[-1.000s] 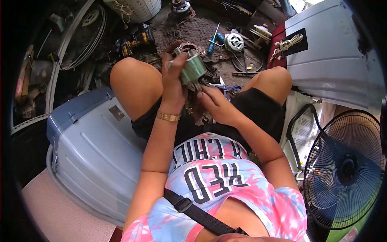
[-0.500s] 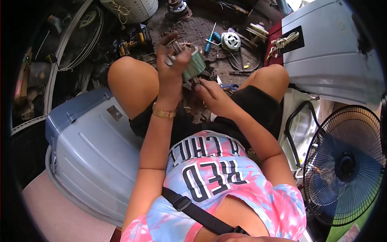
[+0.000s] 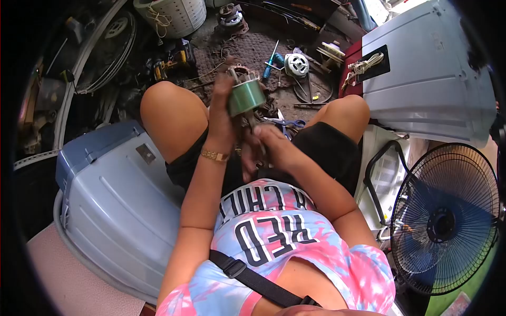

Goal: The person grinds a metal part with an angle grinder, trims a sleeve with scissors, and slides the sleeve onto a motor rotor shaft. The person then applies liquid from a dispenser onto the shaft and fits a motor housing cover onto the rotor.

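Nearest, above the black shorts [image 3: 328, 158], the right hand [image 3: 274, 145] is closed on the slim shaft [image 3: 251, 120] beneath a green cylinder [image 3: 247, 98] — a grip that probably steadies the piece, held up nearly upright between the knees [image 3: 174, 102]. Its side is smooth and glossy, with pale metal posts on top. The left hand [image 3: 220, 108] lies along its left side, fingertips blurred; whether that grip is clamped, I cannot tell. Beyond lie blue-handled scissors [image 3: 293, 123]; farther, on the rough floor [image 3: 211, 45], a slender screwdriver [image 3: 270, 62] and round, slotted housing [image 3: 297, 64] — perhaps kept within reach. Near the floor's far edge stands a rigid, perforated tub [image 3: 185, 17].
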Demonstrator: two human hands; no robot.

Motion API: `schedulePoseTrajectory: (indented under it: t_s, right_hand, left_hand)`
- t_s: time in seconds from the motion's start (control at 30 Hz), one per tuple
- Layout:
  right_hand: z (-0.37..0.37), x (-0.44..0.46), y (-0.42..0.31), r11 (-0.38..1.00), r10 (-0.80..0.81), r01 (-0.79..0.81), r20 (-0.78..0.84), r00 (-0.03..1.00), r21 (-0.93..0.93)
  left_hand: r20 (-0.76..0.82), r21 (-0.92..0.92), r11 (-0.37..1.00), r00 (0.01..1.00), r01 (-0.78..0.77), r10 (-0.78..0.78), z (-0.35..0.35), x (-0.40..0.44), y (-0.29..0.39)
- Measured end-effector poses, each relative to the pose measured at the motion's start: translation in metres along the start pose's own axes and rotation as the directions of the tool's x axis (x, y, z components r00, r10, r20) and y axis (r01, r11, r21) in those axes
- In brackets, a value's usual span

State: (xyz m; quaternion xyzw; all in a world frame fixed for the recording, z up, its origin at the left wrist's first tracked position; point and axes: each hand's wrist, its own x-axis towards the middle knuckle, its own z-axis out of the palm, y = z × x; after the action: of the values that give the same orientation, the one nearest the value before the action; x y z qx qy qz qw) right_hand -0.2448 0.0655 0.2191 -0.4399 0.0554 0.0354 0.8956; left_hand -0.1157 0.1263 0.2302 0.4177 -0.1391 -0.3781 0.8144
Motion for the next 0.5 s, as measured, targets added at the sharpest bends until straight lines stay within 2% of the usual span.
schedulePoseTrajectory:
  t_s: [0.03, 0.07, 0.1, 0.13, 0.17, 0.2, 0.23, 0.27, 0.3, 0.33, 0.43, 0.47, 0.5]
  right_hand:
    - [-0.014, 0.005, 0.005, 0.948, -0.056, 0.025, -0.090, 0.994, -0.318]
    - [-0.022, 0.011, 0.010, 0.766, -0.171, 0.028, -0.161, 0.972, -0.642]
    - [-0.024, 0.010, 0.016, 0.882, -0.100, 0.021, -0.143, 0.985, -0.470]
    - [-0.021, 0.005, 0.023, 0.961, -0.032, 0.001, -0.110, 0.993, -0.277]
    - [0.001, -0.001, 0.010, 0.992, -0.007, 0.003, 0.036, 0.999, 0.128]
    - [0.023, -0.006, -0.003, 0.861, 0.018, -0.107, 0.181, 0.983, 0.497]
    - [0.016, -0.007, 0.006, 0.984, -0.017, 0.013, 0.022, 1.000, 0.177]
    - [0.001, -0.002, 0.016, 0.980, -0.102, 0.081, -0.109, 0.989, -0.184]
    - [-0.013, 0.003, 0.022, 0.842, -0.228, 0.094, -0.193, 0.954, -0.531]
    - [-0.013, 0.009, 0.007, 0.648, -0.308, 0.072, -0.175, 0.935, -0.758]
    - [0.001, 0.001, 0.012, 0.793, -0.248, 0.110, -0.152, 0.957, -0.600]
    - [0.005, -0.004, 0.015, 0.956, -0.108, 0.077, -0.093, 0.990, -0.282]
    - [0.010, -0.008, 0.017, 0.998, 0.035, -0.033, -0.033, 0.999, 0.056]
  left_hand:
    - [-0.126, 0.279, 0.958, 0.986, -0.069, 0.108, -0.001, 0.002, -0.002]
    - [-0.126, 0.465, 0.876, 0.969, -0.130, 0.211, -0.002, 0.003, -0.007]
    - [-0.038, 0.180, 0.980, 0.995, -0.087, 0.096, -0.008, 0.004, -0.009]
    - [0.087, -0.110, 0.994, 0.996, 0.003, 0.007, -0.016, 0.003, -0.010]
    - [0.233, -0.372, 0.917, 0.971, 0.144, -0.058, -0.021, 0.001, -0.011]
    - [0.399, -0.532, 0.821, 0.917, 0.209, 0.025, -0.012, 0.000, -0.010]
    - [0.264, -0.364, 0.924, 0.964, 0.120, -0.022, -0.012, -0.001, -0.008]
    - [0.119, -0.165, 0.985, 0.992, 0.051, -0.031, -0.013, 0.001, -0.006]
    - [-0.021, 0.052, 0.999, 1.000, 0.002, -0.001, -0.012, 0.002, -0.002]
    - [-0.107, 0.265, 0.959, 0.986, -0.097, 0.129, -0.001, 0.001, 0.000]
    - [0.089, -0.208, 0.978, 0.996, 0.030, -0.012, -0.007, -0.004, 0.005]
    - [0.282, -0.422, 0.898, 0.959, 0.128, -0.004, -0.008, -0.007, 0.005]
    - [0.387, -0.502, 0.850, 0.920, 0.158, 0.058, -0.005, -0.007, 0.001]
